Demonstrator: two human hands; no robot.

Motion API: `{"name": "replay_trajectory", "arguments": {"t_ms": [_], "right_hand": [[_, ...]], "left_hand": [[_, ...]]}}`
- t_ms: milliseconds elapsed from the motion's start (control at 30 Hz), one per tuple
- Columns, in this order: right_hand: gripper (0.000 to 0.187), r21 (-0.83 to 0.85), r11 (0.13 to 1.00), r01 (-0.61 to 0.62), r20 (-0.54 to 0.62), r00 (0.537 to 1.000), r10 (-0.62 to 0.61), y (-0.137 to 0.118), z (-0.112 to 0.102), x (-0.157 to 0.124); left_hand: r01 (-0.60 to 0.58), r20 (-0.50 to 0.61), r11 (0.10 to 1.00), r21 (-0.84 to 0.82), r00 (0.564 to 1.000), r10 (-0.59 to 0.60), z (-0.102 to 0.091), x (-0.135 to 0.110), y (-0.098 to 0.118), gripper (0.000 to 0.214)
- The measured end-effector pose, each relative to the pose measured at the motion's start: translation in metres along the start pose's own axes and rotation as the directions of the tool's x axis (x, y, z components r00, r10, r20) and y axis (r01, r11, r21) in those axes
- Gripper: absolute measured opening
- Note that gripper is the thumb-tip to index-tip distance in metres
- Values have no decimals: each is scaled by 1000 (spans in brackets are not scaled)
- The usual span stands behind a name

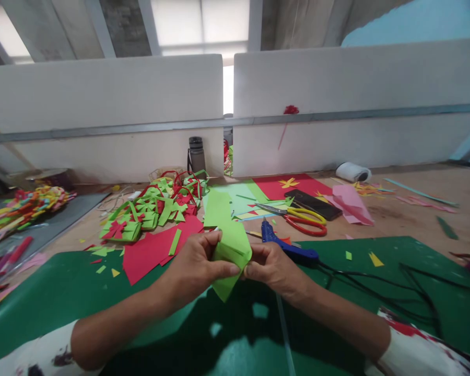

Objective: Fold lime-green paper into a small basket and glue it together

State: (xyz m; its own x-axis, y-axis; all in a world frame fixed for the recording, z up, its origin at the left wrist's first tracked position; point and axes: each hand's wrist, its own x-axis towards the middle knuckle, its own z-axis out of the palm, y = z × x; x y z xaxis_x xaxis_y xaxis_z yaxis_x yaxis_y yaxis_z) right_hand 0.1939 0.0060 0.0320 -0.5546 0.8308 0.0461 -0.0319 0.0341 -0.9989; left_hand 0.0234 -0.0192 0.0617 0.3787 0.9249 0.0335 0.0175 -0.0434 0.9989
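Note:
A folded piece of light green paper (232,241) is held up above the green mat (235,344). My left hand (198,260) pinches its left side, with the thumb across the front. On the right edge, my right hand (276,269) grips the paper between thumb and fingers. Its lower end comes to a point below my hands. Just beyond my right hand lies a blue glue gun (285,248), its black cord (360,284) trailing right. Scissors with yellow and red handles (301,216) rest behind the glue gun.
Small green paper baskets (156,203) with red bows are piled at the back left, beside red paper sheets (152,248). A black phone (315,203), pink paper (350,203) and a white roll (353,172) lie at the right. A dark bottle (196,154) stands by the white partition (102,99).

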Motion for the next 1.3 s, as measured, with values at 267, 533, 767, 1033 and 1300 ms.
{"name": "replay_trajectory", "arguments": {"t_ms": [267,533,767,1033,1300], "right_hand": [[22,-416,905,90,-245,947,-207,-3,-7,-6],[23,-721,631,286,36,925,-379,-2,-1,-19],[20,-936,313,160,132,985,-108,0,6,-19],[16,-977,195,82,83,997,-5,-7,5,-17],[8,-950,299,86,73,996,-57,8,4,-12]], "left_hand": [[-119,-2,498,859,972,235,-12,-6,4,12],[-66,28,417,907,995,97,-9,1,-27,19],[-53,25,460,886,997,66,8,0,-35,26],[-136,122,271,953,990,68,-20,-17,-27,30],[-248,205,151,957,946,251,-27,-33,-37,26]]}}
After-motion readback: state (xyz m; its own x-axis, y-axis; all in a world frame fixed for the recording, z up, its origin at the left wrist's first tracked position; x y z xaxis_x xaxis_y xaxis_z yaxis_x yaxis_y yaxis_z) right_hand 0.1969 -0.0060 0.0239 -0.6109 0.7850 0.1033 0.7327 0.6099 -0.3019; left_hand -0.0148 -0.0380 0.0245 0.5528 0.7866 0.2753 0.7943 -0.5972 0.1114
